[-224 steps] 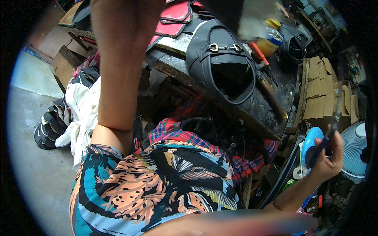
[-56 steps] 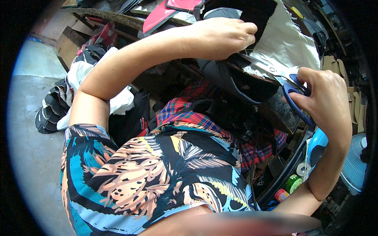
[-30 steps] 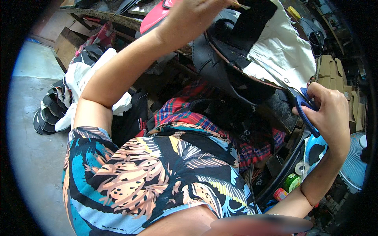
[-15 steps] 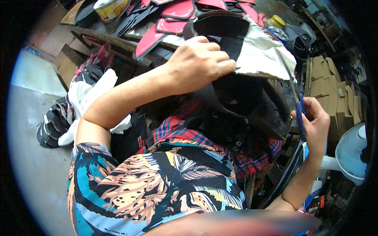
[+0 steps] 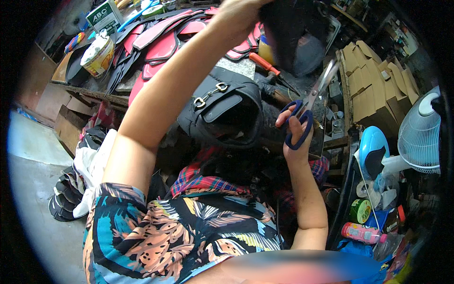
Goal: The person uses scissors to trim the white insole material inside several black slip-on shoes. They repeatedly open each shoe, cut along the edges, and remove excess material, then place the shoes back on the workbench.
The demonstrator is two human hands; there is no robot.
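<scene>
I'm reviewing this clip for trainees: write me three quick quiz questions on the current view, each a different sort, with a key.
1. True or false: the white fan is to the left of the black item with gold-coloured metal links.
2. Which handle colour do the scissors in the right hand have? A) red B) dark blue C) yellow
3. Which of the person's hands is cut off by the picture's top edge?

Key:
1. False; it is to the right.
2. B.
3. The left hand.

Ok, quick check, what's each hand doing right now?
Left hand: at the top edge by a black piece; fingers out of sight, grip can't be told.
Right hand: closed, holding the scissors by the handles.
</scene>
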